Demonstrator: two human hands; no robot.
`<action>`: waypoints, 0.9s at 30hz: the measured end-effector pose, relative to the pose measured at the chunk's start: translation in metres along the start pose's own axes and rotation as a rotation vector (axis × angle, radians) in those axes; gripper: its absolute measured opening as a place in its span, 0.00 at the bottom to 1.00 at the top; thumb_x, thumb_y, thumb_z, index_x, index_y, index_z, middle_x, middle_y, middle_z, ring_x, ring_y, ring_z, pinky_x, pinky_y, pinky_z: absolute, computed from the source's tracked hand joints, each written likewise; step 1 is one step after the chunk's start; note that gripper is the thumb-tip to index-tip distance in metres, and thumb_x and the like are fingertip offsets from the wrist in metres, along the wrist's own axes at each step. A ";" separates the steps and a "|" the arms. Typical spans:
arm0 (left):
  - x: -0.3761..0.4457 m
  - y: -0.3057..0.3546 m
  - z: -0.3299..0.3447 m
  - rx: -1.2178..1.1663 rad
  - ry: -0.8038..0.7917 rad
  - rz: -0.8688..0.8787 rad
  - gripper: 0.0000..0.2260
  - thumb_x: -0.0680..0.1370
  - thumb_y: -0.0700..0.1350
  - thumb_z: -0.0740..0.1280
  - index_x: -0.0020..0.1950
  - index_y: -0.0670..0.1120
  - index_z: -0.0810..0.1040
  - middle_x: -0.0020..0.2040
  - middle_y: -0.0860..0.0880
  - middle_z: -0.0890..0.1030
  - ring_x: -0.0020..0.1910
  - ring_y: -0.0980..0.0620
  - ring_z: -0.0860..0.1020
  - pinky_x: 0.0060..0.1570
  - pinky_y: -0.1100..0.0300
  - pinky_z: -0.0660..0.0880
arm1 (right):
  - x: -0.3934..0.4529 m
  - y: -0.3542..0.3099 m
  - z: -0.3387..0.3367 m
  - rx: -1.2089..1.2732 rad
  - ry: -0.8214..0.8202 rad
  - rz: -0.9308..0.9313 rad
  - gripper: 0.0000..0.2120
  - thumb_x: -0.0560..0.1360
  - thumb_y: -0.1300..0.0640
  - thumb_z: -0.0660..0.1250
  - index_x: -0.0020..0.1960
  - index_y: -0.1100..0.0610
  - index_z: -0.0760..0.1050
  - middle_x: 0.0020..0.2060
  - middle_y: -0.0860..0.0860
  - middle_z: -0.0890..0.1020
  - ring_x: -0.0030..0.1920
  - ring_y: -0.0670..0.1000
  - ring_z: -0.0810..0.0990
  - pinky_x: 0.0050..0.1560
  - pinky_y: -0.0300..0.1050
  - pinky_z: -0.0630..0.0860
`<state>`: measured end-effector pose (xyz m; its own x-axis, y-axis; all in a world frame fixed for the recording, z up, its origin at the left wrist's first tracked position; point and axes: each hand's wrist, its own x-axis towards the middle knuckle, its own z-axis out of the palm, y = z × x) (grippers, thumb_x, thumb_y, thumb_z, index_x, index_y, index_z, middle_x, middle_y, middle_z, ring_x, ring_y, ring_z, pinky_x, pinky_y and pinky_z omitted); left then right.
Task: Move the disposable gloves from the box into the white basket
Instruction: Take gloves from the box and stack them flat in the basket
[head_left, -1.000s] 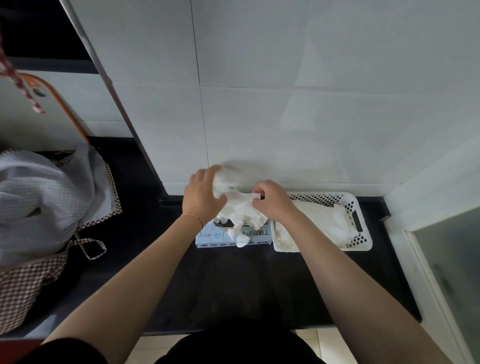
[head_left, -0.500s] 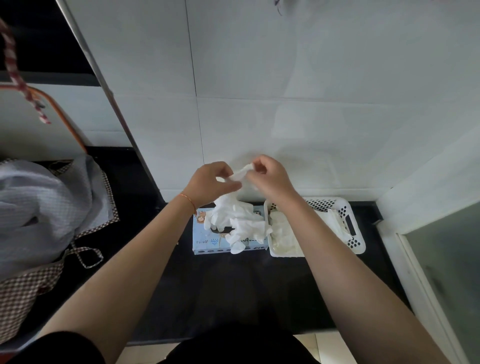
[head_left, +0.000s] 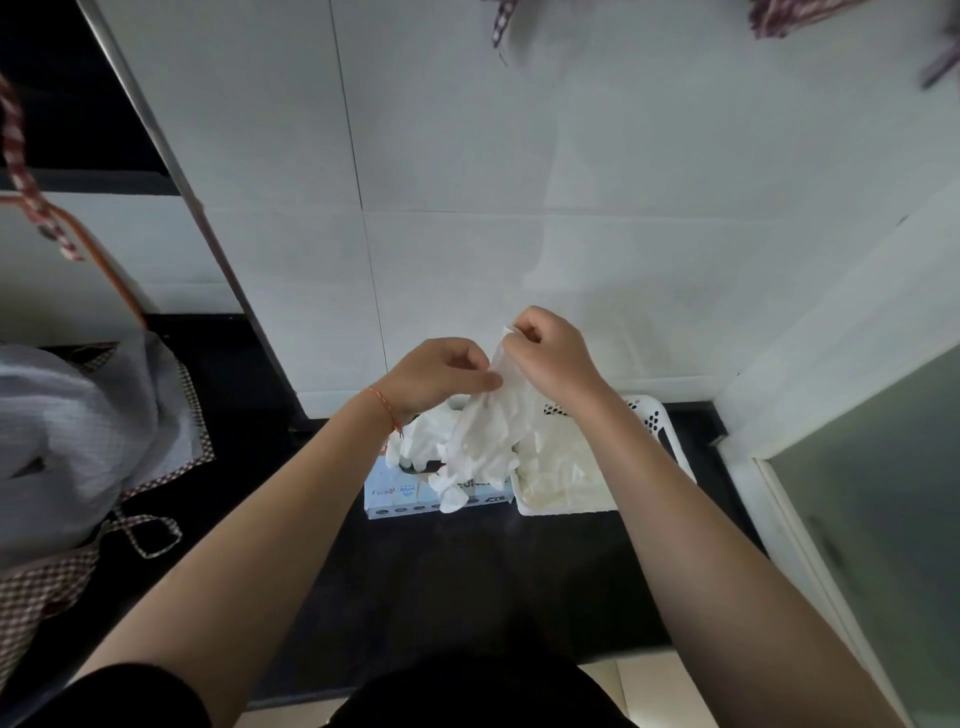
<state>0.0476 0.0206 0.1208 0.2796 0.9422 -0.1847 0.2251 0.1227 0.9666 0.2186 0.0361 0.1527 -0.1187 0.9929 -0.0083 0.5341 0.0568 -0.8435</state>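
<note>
A disposable glove (head_left: 485, 436) hangs in the air between the two hands, above the gap where the box (head_left: 415, 491) meets the white basket (head_left: 660, 426). Half a second ago its cuff was only a short strip stretched between the hands; it has since been drawn up and out to full length, so it looks nearly freed from the clump of gloves (head_left: 421, 447) bulging from the box opening, though whether its tips still touch that clump cannot be told. Its long axis runs steeply, cuff uppermost and tilted toward the right, glove fingertips pointing down and slightly left over the box front. The right hand (head_left: 550, 353) pinches the cuff edge at the top with curled fingers; the left hand (head_left: 441, 374) pinches the glove lower on its side between thumb and fingers. The basket already holds a layer of gloves. Box and basket sit side by side, touching, on the dark worktop (head_left: 467, 582) against the white tiled wall (head_left: 519, 156).
</note>
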 end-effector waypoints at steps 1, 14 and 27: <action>0.000 -0.001 0.005 0.012 -0.008 -0.011 0.06 0.73 0.39 0.74 0.43 0.42 0.78 0.39 0.48 0.81 0.39 0.54 0.79 0.46 0.59 0.77 | -0.002 0.002 -0.003 -0.001 0.008 0.006 0.06 0.74 0.57 0.63 0.38 0.54 0.69 0.31 0.45 0.70 0.31 0.45 0.67 0.34 0.39 0.66; 0.029 -0.035 0.056 0.159 -0.099 -0.179 0.17 0.72 0.55 0.72 0.44 0.40 0.84 0.38 0.47 0.79 0.40 0.52 0.76 0.47 0.58 0.71 | -0.012 0.040 -0.065 0.035 0.221 0.150 0.05 0.73 0.58 0.63 0.44 0.60 0.73 0.35 0.49 0.75 0.32 0.44 0.71 0.34 0.36 0.68; 0.081 -0.071 0.097 0.539 -0.214 -0.298 0.10 0.77 0.46 0.70 0.40 0.41 0.77 0.35 0.50 0.72 0.37 0.50 0.70 0.38 0.59 0.68 | -0.007 0.173 -0.081 -0.090 -0.078 0.556 0.05 0.76 0.60 0.63 0.48 0.59 0.76 0.39 0.53 0.75 0.37 0.50 0.72 0.32 0.38 0.69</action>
<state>0.1451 0.0583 0.0199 0.2998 0.8024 -0.5161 0.7430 0.1429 0.6539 0.3801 0.0480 0.0504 0.1414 0.8654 -0.4807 0.6025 -0.4606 -0.6518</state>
